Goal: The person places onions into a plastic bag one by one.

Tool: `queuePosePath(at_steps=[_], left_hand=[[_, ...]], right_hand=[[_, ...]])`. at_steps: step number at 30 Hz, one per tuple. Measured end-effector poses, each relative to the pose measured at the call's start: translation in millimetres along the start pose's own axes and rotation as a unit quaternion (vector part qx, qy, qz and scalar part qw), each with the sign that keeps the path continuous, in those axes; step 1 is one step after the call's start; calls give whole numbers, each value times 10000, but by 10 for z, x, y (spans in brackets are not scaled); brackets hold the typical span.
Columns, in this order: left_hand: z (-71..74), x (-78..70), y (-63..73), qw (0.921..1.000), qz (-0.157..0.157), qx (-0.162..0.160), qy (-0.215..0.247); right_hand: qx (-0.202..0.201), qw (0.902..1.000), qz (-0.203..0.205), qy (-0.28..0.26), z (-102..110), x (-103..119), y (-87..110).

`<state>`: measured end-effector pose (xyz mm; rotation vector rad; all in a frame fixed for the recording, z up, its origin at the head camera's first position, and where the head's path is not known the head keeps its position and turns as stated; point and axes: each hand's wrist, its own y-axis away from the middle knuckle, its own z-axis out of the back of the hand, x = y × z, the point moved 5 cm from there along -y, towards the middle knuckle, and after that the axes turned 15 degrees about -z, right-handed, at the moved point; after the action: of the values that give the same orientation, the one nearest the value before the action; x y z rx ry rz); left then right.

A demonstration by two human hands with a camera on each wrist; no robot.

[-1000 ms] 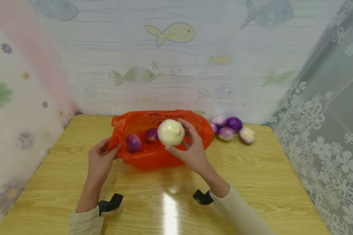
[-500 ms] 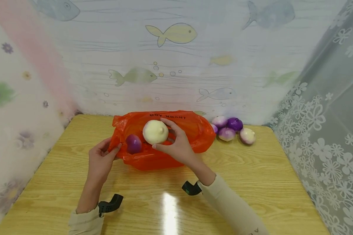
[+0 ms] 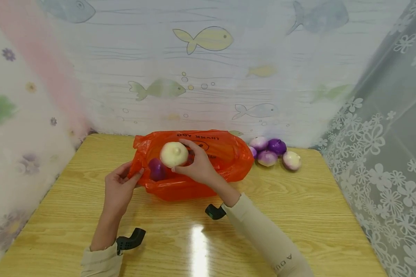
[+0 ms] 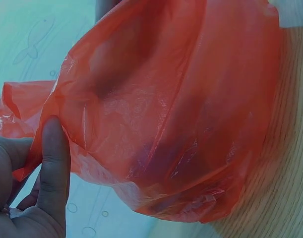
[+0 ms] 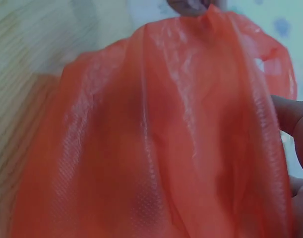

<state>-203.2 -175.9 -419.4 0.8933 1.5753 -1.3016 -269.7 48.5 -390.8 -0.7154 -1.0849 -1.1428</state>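
Observation:
An orange-red plastic bag (image 3: 228, 169) lies on its side with its mouth towards me, dark print on its inner wall. My left hand (image 3: 119, 188) pinches the left edge of the mouth between thumb and fingers; the left wrist view shows the thumb pressing the film. My right hand (image 3: 201, 165) grips a pale onion (image 3: 173, 156), its nub facing me, inside the mouth of the bag. Beside it in the bag rests a purple onion (image 3: 156, 170), partly covered. In the right wrist view the bag's film (image 5: 141, 139) hides the held onion.
Right of the bag, several purple and white onions sit clustered near the wall, among them a dark purple onion (image 3: 276, 146) and a pale onion (image 3: 291, 160). A patterned curtain (image 3: 208, 96) hangs behind the wooden table (image 3: 280, 215).
My right hand has carried the pale onion leftward, into the bag's mouth beside the purple onion; it now covers another purple onion seen earlier. My left hand stays on the bag's edge.

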Motion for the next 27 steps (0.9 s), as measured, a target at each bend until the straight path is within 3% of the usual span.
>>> queuePosePath(at_steps=[12,27], left_hand=[[-17,-2,0,10000,15,0,62],[-15,16,-2,10000,24,-36,14]], right_hand=[[-469,9974,-175,514,-40,-35,-202],[-378,9989,-287,-55,-164,-98,-327]])
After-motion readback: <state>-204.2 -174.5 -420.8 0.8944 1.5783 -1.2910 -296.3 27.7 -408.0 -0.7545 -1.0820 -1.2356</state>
